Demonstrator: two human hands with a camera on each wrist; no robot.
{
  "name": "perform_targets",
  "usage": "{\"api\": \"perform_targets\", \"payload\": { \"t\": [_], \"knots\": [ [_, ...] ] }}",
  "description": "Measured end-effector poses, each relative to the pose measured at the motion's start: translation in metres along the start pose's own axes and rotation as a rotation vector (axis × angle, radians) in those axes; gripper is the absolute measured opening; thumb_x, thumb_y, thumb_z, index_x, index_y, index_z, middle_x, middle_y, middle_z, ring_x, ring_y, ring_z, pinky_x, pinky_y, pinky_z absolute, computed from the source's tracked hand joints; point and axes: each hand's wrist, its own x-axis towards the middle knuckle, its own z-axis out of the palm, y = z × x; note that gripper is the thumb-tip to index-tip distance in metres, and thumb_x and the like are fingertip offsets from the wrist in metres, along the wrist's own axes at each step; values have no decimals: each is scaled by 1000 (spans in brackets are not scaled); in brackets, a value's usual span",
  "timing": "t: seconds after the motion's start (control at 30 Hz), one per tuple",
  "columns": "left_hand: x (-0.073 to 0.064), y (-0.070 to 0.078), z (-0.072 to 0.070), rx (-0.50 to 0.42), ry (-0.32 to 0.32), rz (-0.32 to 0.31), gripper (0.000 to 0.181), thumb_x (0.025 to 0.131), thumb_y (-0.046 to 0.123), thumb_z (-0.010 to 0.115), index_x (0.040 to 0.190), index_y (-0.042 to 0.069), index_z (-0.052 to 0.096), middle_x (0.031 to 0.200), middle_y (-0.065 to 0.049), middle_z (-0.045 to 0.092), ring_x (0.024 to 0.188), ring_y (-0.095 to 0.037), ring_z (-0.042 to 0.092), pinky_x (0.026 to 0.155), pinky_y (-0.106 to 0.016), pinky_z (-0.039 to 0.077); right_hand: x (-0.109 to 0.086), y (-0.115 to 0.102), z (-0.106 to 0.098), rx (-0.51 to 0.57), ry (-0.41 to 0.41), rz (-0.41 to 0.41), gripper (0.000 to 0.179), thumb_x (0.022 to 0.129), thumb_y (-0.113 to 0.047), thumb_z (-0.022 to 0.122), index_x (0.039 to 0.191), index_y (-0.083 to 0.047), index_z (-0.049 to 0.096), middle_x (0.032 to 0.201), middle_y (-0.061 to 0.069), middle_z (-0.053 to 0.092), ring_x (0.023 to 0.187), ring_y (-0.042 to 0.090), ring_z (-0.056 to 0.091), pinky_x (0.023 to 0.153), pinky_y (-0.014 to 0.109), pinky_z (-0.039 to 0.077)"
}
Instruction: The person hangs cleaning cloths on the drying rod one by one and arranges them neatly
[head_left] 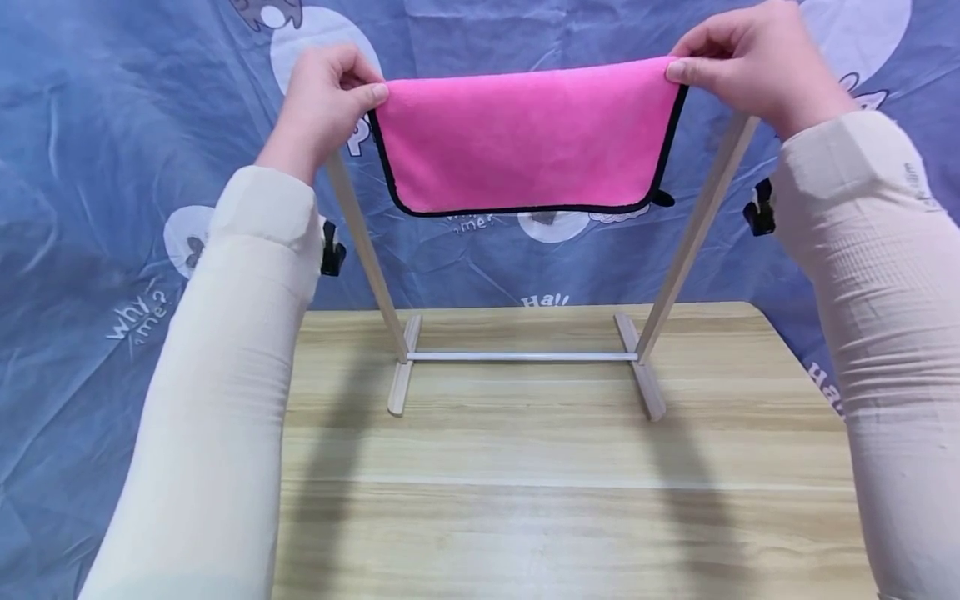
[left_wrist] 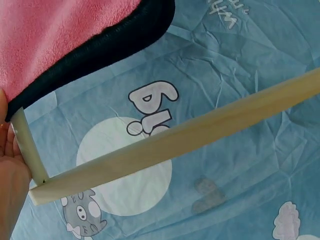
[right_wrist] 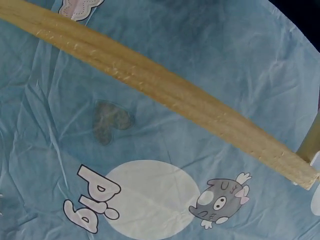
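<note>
A pink towel (head_left: pixel 528 137) with black edging hangs over the top of a wooden rack (head_left: pixel 363 242), whose top bar it hides in the head view. My left hand (head_left: pixel 322 100) pinches its upper left corner between thumb and fingers. At the upper right corner, my right hand (head_left: pixel 761 67) pinches the cloth the same way. The left wrist view has the towel's black edge (left_wrist: pixel 105 47) beside the end of the rack's top bar (left_wrist: pixel 29 147), with part of the left hand (left_wrist: pixel 12 185) behind it. A rack post (right_wrist: pixel 165 87) crosses the right wrist view.
The rack's two feet (head_left: pixel 405 367) stand on a wood-grain table (head_left: pixel 510 500), joined by a thin white lower rod (head_left: pixel 521 357). Behind the table hangs a blue printed cloth (head_left: pixel 465 258). A small black clip-like part (head_left: pixel 332 248) shows beside the left sleeve.
</note>
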Motion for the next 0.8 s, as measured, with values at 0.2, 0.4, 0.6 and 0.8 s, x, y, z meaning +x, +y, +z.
{"api": "perform_targets", "payload": {
  "t": [0.2,0.4,0.6,0.8],
  "knots": [
    [-1,5,2,9,17,0,9,87,28,55,81,21,56,77,7,48,68,-7,41,64,-24,36,-1,1,-5,5,13,16,10,87,-28,58,91,-22,65,76,-10,50,72,8,36,56,17,32],
    [-3,5,3,13,29,14,7,89,27,54,84,23,57,80,9,50,71,-6,42,67,-22,38,-3,1,-9,13,-18,66,17,85,-30,60,97,-19,65,81,-9,52,76,7,37,62,20,34],
    [-9,-7,3,116,133,158,18,90,26,53,99,15,62,102,4,57,95,-6,46,87,-15,38,-11,-2,7,-165,65,-87,32,82,-30,64,109,-12,65,106,-6,58,97,5,46,77,10,40],
    [-43,-17,16,221,310,606,27,85,13,53,105,-2,61,115,-16,59,114,-25,47,105,-25,30,-42,-28,26,-219,189,-293,43,80,-24,58,115,0,60,130,16,50,124,28,39,107,38,30]
  ]
}}
